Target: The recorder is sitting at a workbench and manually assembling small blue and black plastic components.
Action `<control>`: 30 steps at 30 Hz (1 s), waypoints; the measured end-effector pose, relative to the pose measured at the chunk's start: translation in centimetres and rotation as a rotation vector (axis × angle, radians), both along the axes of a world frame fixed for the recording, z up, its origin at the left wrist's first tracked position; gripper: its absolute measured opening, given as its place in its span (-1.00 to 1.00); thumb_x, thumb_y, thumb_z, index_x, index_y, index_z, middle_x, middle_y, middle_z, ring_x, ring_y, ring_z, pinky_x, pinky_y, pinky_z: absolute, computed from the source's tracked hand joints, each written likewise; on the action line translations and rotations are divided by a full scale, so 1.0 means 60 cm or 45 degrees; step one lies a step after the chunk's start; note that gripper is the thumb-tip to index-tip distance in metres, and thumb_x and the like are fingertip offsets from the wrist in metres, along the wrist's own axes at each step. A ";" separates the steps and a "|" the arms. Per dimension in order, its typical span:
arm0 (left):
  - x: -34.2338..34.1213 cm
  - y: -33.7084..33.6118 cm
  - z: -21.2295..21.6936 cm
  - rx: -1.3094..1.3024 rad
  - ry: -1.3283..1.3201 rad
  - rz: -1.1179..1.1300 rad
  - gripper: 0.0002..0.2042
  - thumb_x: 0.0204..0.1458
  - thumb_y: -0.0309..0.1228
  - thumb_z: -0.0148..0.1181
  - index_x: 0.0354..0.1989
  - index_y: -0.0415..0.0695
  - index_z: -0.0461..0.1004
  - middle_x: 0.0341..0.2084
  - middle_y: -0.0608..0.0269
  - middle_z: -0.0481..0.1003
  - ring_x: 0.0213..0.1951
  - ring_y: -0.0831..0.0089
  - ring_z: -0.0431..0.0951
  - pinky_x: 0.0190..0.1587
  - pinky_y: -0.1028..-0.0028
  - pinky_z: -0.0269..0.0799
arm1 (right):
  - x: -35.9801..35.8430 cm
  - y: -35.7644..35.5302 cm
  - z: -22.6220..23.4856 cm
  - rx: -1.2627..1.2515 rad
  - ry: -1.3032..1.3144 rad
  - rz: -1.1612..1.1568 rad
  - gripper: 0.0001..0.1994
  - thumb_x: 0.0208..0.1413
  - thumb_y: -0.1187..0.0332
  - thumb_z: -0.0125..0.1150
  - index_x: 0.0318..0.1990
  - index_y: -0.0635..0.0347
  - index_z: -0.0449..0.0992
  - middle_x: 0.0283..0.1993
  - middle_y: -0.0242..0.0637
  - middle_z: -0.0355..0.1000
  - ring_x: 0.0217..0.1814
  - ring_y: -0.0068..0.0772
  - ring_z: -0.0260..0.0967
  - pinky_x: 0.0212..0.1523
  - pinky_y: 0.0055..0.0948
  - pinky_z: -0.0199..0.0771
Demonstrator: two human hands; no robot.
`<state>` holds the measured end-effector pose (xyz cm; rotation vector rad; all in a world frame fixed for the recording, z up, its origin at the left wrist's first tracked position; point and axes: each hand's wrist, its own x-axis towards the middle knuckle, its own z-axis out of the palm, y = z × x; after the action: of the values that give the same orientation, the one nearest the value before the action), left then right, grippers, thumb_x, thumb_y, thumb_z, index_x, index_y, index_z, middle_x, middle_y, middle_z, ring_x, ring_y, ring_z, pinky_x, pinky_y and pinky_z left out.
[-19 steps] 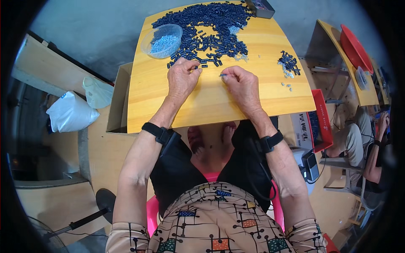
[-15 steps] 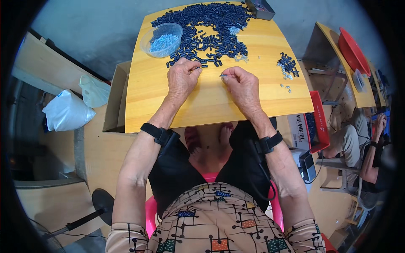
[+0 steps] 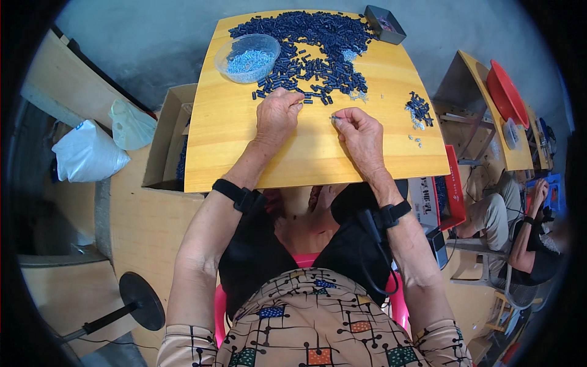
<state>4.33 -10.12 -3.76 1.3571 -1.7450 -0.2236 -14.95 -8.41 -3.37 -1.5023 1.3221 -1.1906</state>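
Note:
Over the yellow table [image 3: 232, 153], my left hand [image 3: 278, 119] is closed in a pinch at the near edge of a spread of small dark blue cylindrical pieces [image 3: 299, 24]. What its fingertips hold, if anything, is too small to make out. My right hand [image 3: 362, 137] pinches a small dark piece [image 3: 335, 117] between thumb and fingertips, a little to the right of the left hand. Beyond the left hand stands a clear round plastic tub [image 3: 220, 68] with small light blue and silvery pieces [image 3: 251, 61]. Silvery bits [image 3: 359, 96] lie beside the dark pile.
A dark open box [image 3: 391, 30] stands at the far right corner. A small heap of dark pieces [image 3: 419, 107] lies near the right edge. A cardboard box [image 3: 160, 153] sits left of the table, a red crate [image 3: 454, 189] right. Another person [image 3: 520, 232] sits farther right.
The whole view has shifted slightly, so the table appears lower. Both hands keep their pinch over nearly the same spots; the right still holds the small dark piece.

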 end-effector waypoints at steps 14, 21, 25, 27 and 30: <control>0.008 0.005 0.017 0.019 -0.077 -0.081 -0.80 -0.23 -0.52 0.30 -0.34 -0.23 0.56 -0.48 0.17 0.46 -0.48 0.36 0.47 -0.39 0.41 0.40 | 0.003 0.006 0.011 0.062 -0.079 0.021 -0.93 0.03 0.51 0.22 -0.33 0.32 0.53 -0.60 -0.49 0.37 -0.61 -0.74 0.20 -0.57 -0.68 0.24; 0.005 -0.002 0.014 0.051 -0.069 -0.054 -0.87 -0.21 -0.50 0.29 -0.43 -0.17 0.58 -0.53 0.22 0.46 -0.50 0.36 0.47 -0.39 0.42 0.39 | -0.002 0.000 0.002 0.013 -0.185 0.022 -0.94 0.02 0.53 0.21 -0.35 0.32 0.52 -0.61 -0.49 0.36 -0.57 -0.72 0.23 -0.52 -0.66 0.29; 0.006 0.001 0.012 0.076 0.003 -0.023 -0.89 -0.16 -0.46 0.26 -0.42 -0.18 0.58 -0.51 0.21 0.49 -0.46 0.35 0.50 -0.35 0.43 0.41 | -0.002 0.003 0.002 -0.042 -0.190 -0.038 -0.94 0.01 0.55 0.20 -0.35 0.34 0.51 -0.52 -0.42 0.41 -0.46 -0.65 0.32 -0.40 -0.62 0.37; 0.002 -0.002 0.014 0.084 0.068 -0.017 -0.90 -0.18 -0.41 0.24 -0.48 -0.12 0.59 -0.50 0.22 0.51 -0.42 0.25 0.53 -0.33 0.32 0.43 | -0.004 0.003 0.008 -0.225 -0.082 -0.024 -0.94 0.00 0.57 0.19 -0.34 0.34 0.51 -0.37 -0.33 0.45 -0.33 -0.57 0.37 -0.28 -0.59 0.40; -0.002 -0.001 0.020 0.172 0.167 -0.019 -0.90 -0.14 -0.41 0.23 -0.45 -0.13 0.59 -0.46 0.23 0.53 -0.42 0.30 0.54 -0.34 0.37 0.43 | -0.004 0.004 0.012 -0.263 -0.087 0.009 -0.93 -0.01 0.58 0.19 -0.34 0.34 0.52 -0.29 -0.28 0.45 -0.28 -0.54 0.38 -0.23 -0.59 0.39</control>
<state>4.24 -10.18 -2.57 1.3933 -1.6556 -0.4363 -15.21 -8.16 -2.65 -1.5937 1.1756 -1.3966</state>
